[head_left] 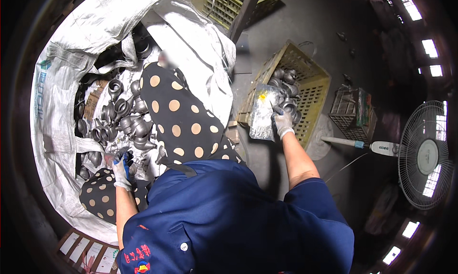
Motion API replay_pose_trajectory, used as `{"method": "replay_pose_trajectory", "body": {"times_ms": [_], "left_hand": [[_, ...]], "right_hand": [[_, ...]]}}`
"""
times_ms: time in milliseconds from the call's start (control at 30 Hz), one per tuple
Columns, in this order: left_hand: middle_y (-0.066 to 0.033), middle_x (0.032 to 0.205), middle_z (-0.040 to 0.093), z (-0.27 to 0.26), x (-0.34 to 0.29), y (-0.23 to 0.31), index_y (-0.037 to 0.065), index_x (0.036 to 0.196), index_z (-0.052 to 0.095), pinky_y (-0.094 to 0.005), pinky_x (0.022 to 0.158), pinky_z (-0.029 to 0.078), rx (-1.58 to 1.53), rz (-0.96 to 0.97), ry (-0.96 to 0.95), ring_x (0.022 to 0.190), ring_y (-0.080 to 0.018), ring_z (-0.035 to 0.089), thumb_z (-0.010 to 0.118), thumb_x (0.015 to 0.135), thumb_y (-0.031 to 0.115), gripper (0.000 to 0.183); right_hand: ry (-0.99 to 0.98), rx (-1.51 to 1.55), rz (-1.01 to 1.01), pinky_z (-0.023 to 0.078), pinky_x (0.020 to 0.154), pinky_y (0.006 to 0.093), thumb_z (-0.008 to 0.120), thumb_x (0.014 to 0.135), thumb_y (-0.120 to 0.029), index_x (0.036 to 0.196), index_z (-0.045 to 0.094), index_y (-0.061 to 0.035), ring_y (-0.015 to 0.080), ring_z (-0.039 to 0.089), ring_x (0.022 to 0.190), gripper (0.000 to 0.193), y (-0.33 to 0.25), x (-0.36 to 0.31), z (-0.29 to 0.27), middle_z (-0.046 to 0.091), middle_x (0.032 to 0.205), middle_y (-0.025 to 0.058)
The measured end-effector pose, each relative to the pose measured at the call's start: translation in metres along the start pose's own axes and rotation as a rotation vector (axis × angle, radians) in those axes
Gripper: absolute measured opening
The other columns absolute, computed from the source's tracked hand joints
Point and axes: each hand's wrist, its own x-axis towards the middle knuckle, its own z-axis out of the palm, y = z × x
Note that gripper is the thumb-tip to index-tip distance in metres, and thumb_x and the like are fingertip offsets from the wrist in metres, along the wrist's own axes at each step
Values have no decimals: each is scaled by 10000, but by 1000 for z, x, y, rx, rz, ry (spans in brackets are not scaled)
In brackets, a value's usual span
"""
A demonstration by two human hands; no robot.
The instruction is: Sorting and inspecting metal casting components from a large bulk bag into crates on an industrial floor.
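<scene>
- Heaped loosely in the big white sack (52,100): grey metal parts (140,127). More of the same in the yellow crate (311,85) on the right.
- Close by the parts in the sack: left hand (123,169), gloved, fingers curled part way. Too unclear to tell of any hold.
- Near the edge of a shiny sheet (262,116) at the crate: right hand (283,122), gloved, fingers a little bent. Cannot tell of a grip on sheet or parts.
- Possible slip of the sheet to the floor (324,23), from a weak grip or a bump.
- Risk of pinched fingers, from a sliding heap of hard, round parts.
- Risk of a dropped part, from a loose hold.
- In the way between sack and crate: dotted trousers (176,111) and the sack's white flap (205,59).
- To the right: tall white fan (428,155), with a round foot (324,147) near the crate. Possible knock there, from an arm swung wide.
- Also around: small dark basket (346,115), second yellow crate (219,9) at the top.
</scene>
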Motion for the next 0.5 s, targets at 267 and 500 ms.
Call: {"method": "replay_pose_trajectory", "body": {"times_ms": [267,500], "left_hand": [[-129,988,653,-1,3,-1,-27,1102,589,-317,742,483,64,-14,-64,850,-212,628,575,875,136,280],[-108,987,664,18,3,0,7,1104,603,-324,751,494,102,70,-69,870,-197,635,584,875,169,281]], "right_hand": [[-44,-140,-28,485,807,335,552,769,-150,1080,677,-169,296,640,907,336,11,9,3,661,982,177],[-143,149,108,473,537,332,515,797,-90,1104,663,-166,235,590,575,349,29,11,3,658,771,144]]}}
